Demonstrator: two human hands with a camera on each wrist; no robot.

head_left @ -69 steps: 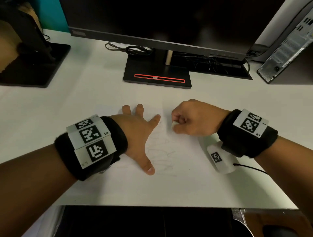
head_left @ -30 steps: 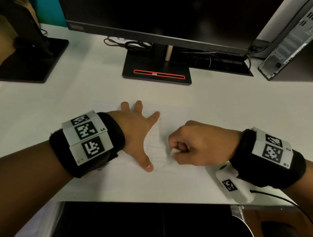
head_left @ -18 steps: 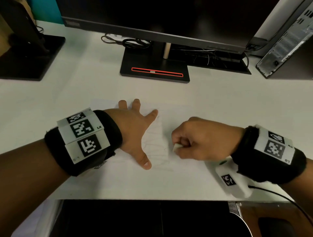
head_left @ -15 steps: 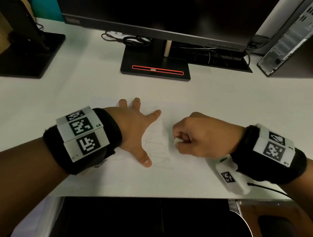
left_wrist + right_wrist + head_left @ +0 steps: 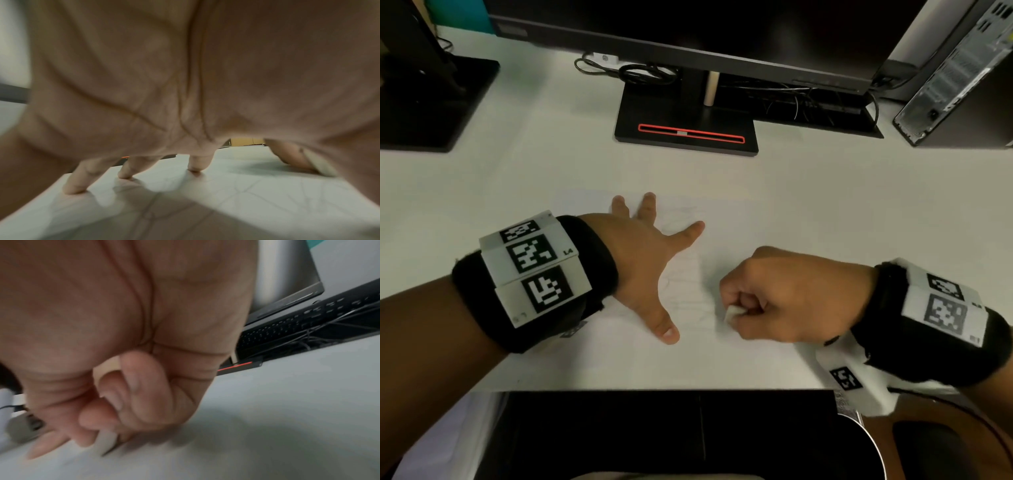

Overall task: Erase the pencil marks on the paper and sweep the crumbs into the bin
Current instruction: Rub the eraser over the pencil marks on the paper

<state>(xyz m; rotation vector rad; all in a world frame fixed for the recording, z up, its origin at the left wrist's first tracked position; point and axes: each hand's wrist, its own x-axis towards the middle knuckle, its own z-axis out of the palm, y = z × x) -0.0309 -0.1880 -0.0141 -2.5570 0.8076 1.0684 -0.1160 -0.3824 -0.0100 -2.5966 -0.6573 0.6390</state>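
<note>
While the left hand (image 5: 643, 260) lies spread on the paper (image 5: 688, 346), fingers straight and wide apart, thumb splayed toward the desk's near edge, the right hand (image 5: 787, 298) sits just beside it, curled into a fist. Left wrist view: the fingertips (image 5: 193, 167) press down on the sheet and the palm is arched above it. Right fist pinches a small white eraser (image 5: 734, 313) between thumb and curled fingers; right wrist view shows the eraser's (image 5: 106, 444) lower end touching the sheet, though that picture is blurred. Faint pencil marks (image 5: 688, 301) run across the paper between the two hands, thin grey loops, hard to follow; the left wrist view shows more of them crossing the sheet under the palm. Paper lies flat on the white desk (image 5: 825, 205), near its front edge; its edges barely stand out against the desktop. Crumbs: too small to make out. Bin: a dark rounded rim (image 5: 873, 442) shows below the desk edge at lower right, cannot tell if that is it. Both wrists wear black bands with white coded tags. Farther back, a monitor stand (image 5: 688, 126) with a red slot, cables (image 5: 640, 72) behind it, a computer case (image 5: 959, 75) at far right.
</note>
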